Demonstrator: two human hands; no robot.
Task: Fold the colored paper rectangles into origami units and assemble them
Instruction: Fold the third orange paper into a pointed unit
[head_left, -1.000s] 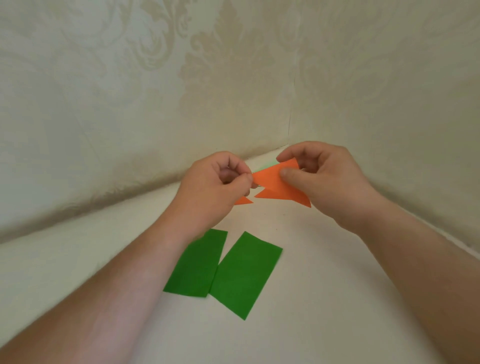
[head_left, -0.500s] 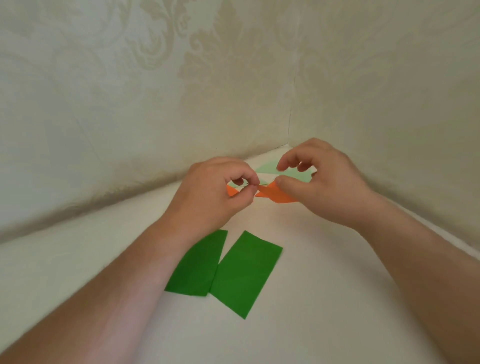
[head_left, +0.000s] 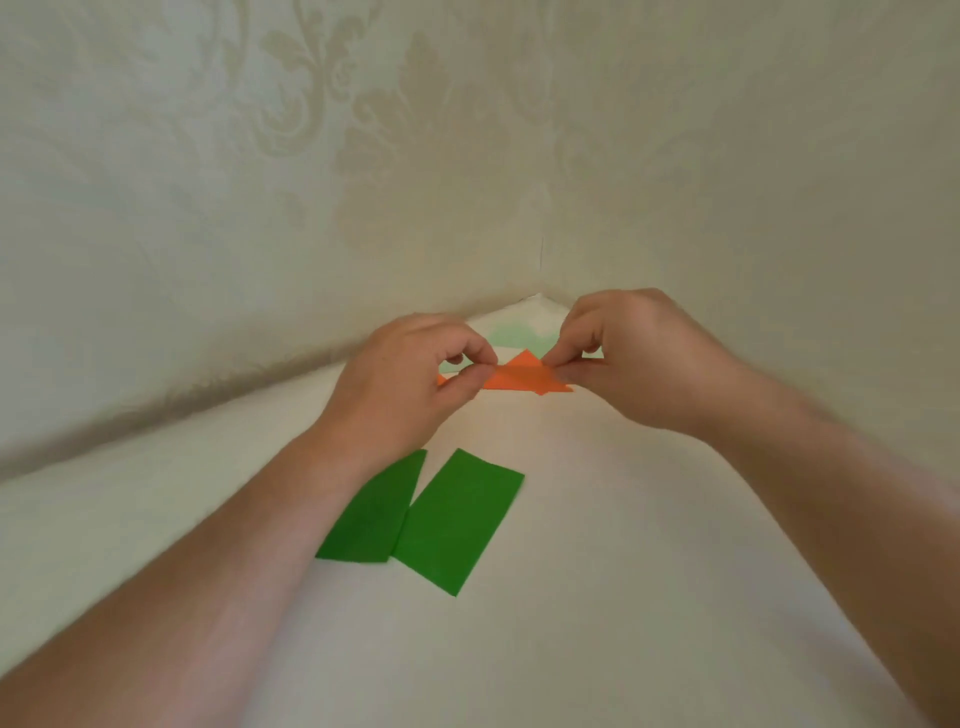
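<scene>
Both hands hold a folded orange paper unit (head_left: 519, 376) just above the white surface near the back corner. My left hand (head_left: 410, 384) pinches its left end between thumb and forefinger, and a small orange tip shows under that hand. My right hand (head_left: 639, 358) pinches its right end. The unit lies nearly flat, with one triangular point standing up in the middle. Two flat green paper rectangles (head_left: 452, 519) lie side by side on the surface, nearer to me and partly under my left wrist.
A pale green paper (head_left: 511, 335) lies behind the hands in the corner, mostly hidden. Patterned cream walls (head_left: 363, 182) close the surface at the back and on the right. The white surface (head_left: 597, 597) stretches toward me.
The orange unit has turned from tilted upright to nearly flat and dropped lower. Both hands moved slightly apart along it while still pinching its ends.
</scene>
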